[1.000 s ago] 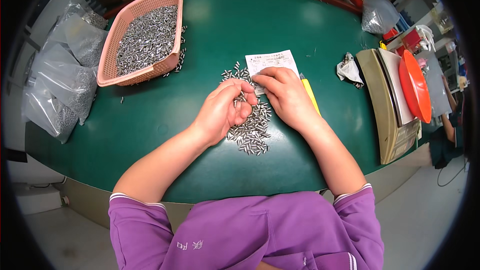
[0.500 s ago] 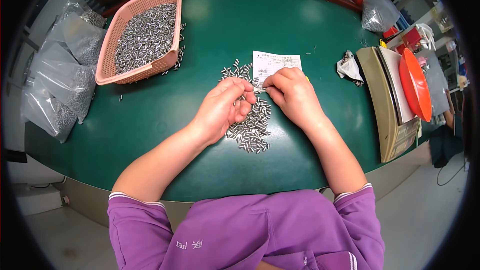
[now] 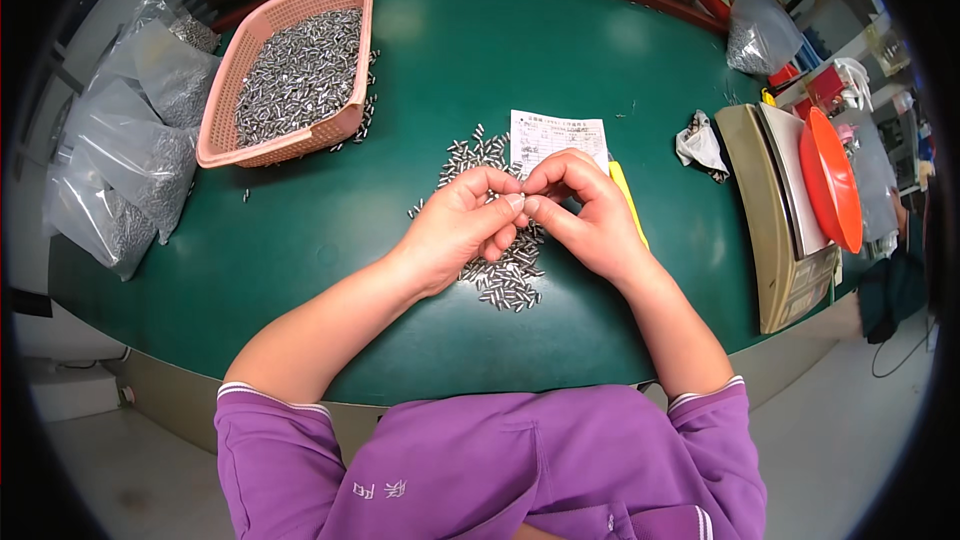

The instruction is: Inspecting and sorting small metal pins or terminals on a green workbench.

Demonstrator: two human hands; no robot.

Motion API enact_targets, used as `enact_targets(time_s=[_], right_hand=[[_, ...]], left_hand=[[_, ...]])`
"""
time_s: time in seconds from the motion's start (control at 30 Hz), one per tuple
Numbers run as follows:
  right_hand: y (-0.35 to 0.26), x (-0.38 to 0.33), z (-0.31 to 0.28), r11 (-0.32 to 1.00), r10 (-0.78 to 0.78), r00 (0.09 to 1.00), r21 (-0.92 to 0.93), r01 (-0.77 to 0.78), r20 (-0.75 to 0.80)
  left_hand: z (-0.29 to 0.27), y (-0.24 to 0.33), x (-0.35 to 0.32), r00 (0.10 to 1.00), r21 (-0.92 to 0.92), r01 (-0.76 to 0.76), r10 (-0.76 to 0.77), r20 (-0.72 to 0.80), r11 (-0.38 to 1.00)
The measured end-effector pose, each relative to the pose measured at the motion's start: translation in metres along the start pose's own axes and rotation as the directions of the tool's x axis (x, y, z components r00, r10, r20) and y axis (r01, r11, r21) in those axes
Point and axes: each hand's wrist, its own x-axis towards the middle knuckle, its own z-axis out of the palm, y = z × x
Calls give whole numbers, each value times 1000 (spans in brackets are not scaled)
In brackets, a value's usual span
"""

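My left hand [image 3: 455, 225] and my right hand [image 3: 592, 215] meet fingertip to fingertip above a loose pile of small silvery metal pins [image 3: 512, 275]. Thumb and forefinger of each are pinched together. A tiny bright bit shows where the tips meet; it looks like one of the metal pins, mostly covered by the fingers. The left hand's other fingers curl in over the pile. Behind the hands lies a printed paper form [image 3: 560, 140] with handwriting on it, and the pile reaches along its left edge. A yellow strip-like tool [image 3: 627, 202] lies partly hidden beside my right hand.
A pink plastic basket [image 3: 208, 130] full of the same pins stands at the far left, with pins spilled beside it. Clear bags of pins [image 3: 150, 165] line the left edge. At right are a crumpled cloth [image 3: 701, 144], a beige scale [image 3: 760, 230] and a red bowl [image 3: 830, 180].
My hands have come together: the left fingertips shifted right and down, and the right fingertips drew down off the pins to touch them. More of the yellow tool shows now.
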Motion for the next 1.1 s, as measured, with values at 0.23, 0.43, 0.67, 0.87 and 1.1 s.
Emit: enact_targets(time_s=[0.23, 0.43, 0.67, 0.87, 1.1], right_hand=[[6, 3, 0, 960, -220, 974, -189, 206, -59], [12, 6, -5, 934, -220, 966, -315, 168, -138], [25, 12, -6, 764, -273, 961, -618, 187, -47], [28, 10, -8, 740, -264, 964, -647, 185, -28], [23, 8, -6, 895, -106, 989, -444, 49, -104]], left_hand=[[-1, 0, 2, 1000, -20, -7, 8, 13, 1000], [-2, -1, 1, 1000, -26, -19, 19, -2, 999], [-1, 2, 2, 995, -114, -55, 45, -85, 992], [-4, 2, 3, 997, -112, -28, 19, -80, 993], [-1, 2, 1, 997, -56, 5, -10, -75, 998]])
